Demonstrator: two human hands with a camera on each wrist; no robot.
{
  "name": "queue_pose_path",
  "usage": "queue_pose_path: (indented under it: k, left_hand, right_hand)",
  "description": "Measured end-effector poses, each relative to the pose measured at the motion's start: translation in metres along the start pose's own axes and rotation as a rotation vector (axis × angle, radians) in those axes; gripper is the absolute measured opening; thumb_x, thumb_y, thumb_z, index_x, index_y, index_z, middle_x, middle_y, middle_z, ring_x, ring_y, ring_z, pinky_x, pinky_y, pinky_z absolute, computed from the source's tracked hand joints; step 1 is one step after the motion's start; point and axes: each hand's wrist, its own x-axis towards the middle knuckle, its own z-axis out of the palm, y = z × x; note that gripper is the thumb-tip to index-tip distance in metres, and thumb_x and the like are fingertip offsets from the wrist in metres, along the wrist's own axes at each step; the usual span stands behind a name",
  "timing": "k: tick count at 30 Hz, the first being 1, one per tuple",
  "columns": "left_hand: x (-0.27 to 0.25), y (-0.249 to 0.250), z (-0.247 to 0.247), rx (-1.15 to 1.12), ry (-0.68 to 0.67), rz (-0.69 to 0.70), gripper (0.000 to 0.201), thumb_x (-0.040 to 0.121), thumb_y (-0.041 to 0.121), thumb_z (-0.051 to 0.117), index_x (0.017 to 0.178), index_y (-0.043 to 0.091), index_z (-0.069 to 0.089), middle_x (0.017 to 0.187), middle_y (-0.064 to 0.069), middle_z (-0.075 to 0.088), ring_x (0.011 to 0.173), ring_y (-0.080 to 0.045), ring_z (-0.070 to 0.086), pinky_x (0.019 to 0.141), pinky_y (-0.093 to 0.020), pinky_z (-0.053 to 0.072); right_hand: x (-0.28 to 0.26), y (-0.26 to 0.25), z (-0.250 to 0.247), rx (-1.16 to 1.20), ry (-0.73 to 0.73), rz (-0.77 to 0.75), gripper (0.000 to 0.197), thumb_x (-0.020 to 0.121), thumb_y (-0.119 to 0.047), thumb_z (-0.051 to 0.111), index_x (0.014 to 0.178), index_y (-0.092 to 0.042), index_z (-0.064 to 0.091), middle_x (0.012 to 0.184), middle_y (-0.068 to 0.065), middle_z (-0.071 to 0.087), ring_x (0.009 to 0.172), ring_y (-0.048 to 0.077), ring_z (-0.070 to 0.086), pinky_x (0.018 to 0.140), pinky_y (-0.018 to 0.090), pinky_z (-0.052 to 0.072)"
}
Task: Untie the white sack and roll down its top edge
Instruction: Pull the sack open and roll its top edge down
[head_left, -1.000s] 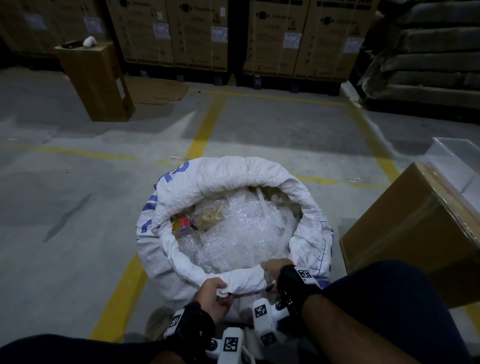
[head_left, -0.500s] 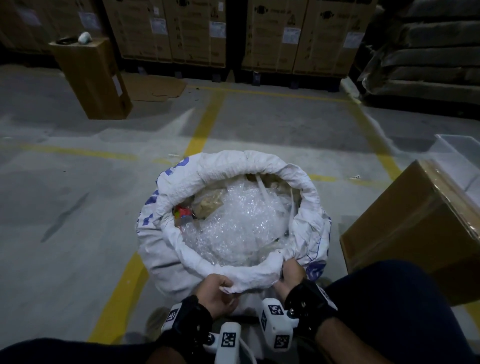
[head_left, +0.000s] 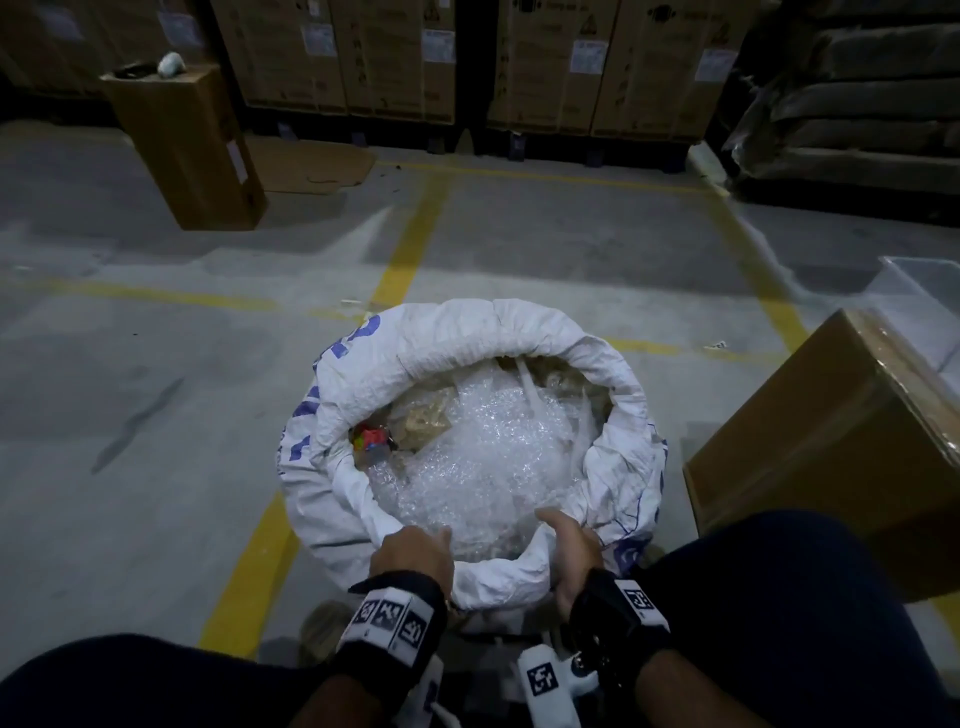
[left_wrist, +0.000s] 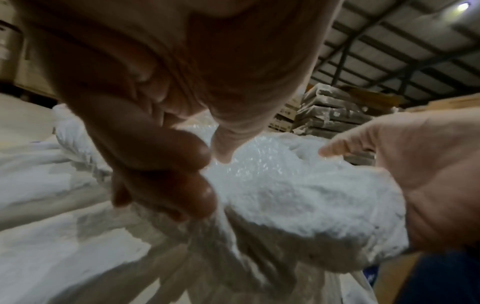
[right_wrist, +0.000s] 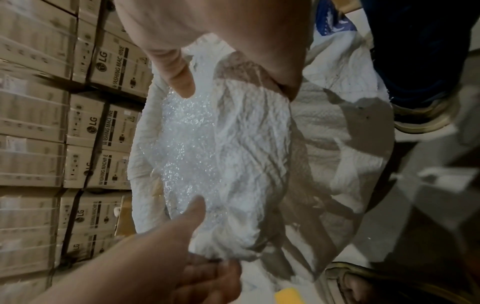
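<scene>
The white sack (head_left: 470, 452) stands open on the floor between your knees, its top already a fat roll all round. Your left hand (head_left: 413, 553) and right hand (head_left: 569, 545) each curl round the near rim (head_left: 498, 579), thumbs inside against the bubble wrap (head_left: 483, 457). Turn both wrists outward together, keeping the 2 grips level so the roll stays even.
</scene>
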Motion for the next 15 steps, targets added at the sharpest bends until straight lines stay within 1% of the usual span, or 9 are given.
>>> queue_pose_path:
  k: [2,5,7,8,9,11,13,14,15]
  left_hand:
    - [0.005,0.007,0.002,0.032,-0.026,0.009,0.059,0.096,0.054,0.033,0.117,0.007,0.061,0.122,-0.01,0.063,0.114,-0.025,0.058,0.093,-0.032,0.045]
    - [0.017,0.011,0.013,0.026,-0.054,0.013,0.064,0.09,0.062,0.039,0.119,0.009,0.06,0.122,-0.007,0.063,0.113,-0.023,0.059,0.089,-0.028,0.044]
    - [0.027,0.012,0.024,0.018,-0.12,0.022,0.067,0.087,0.063,0.045,0.128,0.011,0.053,0.129,-0.006,0.059,0.118,-0.022,0.056,0.093,-0.028,0.043]
    - [0.031,0.013,0.027,0.005,-0.14,0.005,0.067,0.086,0.062,0.05,0.13,0.011,0.051,0.13,-0.006,0.058,0.118,-0.022,0.056,0.095,-0.027,0.044]
    - [0.034,0.012,0.03,-0.039,-0.148,-0.05,0.066,0.083,0.059,0.057,0.128,0.01,0.053,0.126,-0.006,0.06,0.115,-0.021,0.058,0.092,-0.026,0.046]
    - [0.038,0.006,0.032,-0.316,-0.176,-0.153,0.062,0.075,0.049,0.071,0.118,0.005,0.06,0.115,-0.01,0.066,0.101,-0.023,0.064,0.08,-0.025,0.051]
    - [0.044,-0.003,0.038,-0.755,-0.227,-0.178,0.054,0.077,0.033,0.074,0.116,-0.001,0.059,0.118,-0.019,0.065,0.103,-0.031,0.064,0.076,-0.029,0.053]
    - [0.045,-0.007,0.039,-0.963,-0.241,-0.204,0.046,0.082,0.025,0.071,0.116,-0.003,0.059,0.121,-0.022,0.062,0.107,-0.034,0.063,0.075,-0.032,0.053]
    - [0.043,-0.011,0.038,-1.141,-0.292,-0.249,0.038,0.087,0.021,0.065,0.116,-0.003,0.058,0.126,-0.025,0.059,0.112,-0.036,0.06,0.076,-0.033,0.053]
  right_hand:
    - [-0.028,-0.007,0.01,-0.07,0.005,-0.028,0.063,0.06,-0.031,0.079,0.108,-0.005,0.047,0.109,0.013,0.058,0.098,0.036,0.062,0.085,0.055,0.053]
    - [-0.037,-0.009,0.013,-0.093,0.003,-0.056,0.038,0.07,-0.022,0.077,0.089,-0.006,0.049,0.087,0.011,0.06,0.091,0.034,0.063,0.085,0.052,0.054]
    - [-0.037,-0.008,0.013,-0.101,0.001,-0.087,0.035,0.07,-0.022,0.078,0.085,-0.006,0.05,0.08,0.007,0.058,0.086,0.032,0.063,0.084,0.052,0.054]
    - [-0.035,-0.007,0.013,-0.105,-0.005,-0.086,0.037,0.068,-0.023,0.08,0.087,-0.004,0.053,0.08,0.008,0.06,0.084,0.031,0.064,0.084,0.051,0.055]
    - [-0.034,-0.006,0.013,-0.113,0.005,-0.083,0.042,0.067,-0.024,0.081,0.092,-0.002,0.056,0.082,0.01,0.061,0.084,0.03,0.064,0.083,0.05,0.055]
    - [-0.031,-0.005,0.014,-0.107,0.033,-0.095,0.053,0.066,-0.025,0.082,0.104,0.001,0.057,0.091,0.013,0.063,0.087,0.03,0.064,0.084,0.048,0.055]
    - [-0.026,-0.008,0.014,-0.035,0.054,-0.078,0.061,0.062,-0.028,0.085,0.108,0.002,0.058,0.1,0.016,0.065,0.091,0.033,0.066,0.083,0.049,0.056]
    - [-0.024,-0.01,0.014,-0.029,0.053,-0.062,0.065,0.062,-0.03,0.085,0.11,0.003,0.058,0.104,0.019,0.066,0.093,0.036,0.066,0.084,0.049,0.055]
    - [-0.02,-0.012,0.014,-0.047,0.04,-0.06,0.068,0.063,-0.034,0.084,0.112,0.004,0.057,0.108,0.021,0.065,0.097,0.037,0.065,0.086,0.048,0.055]
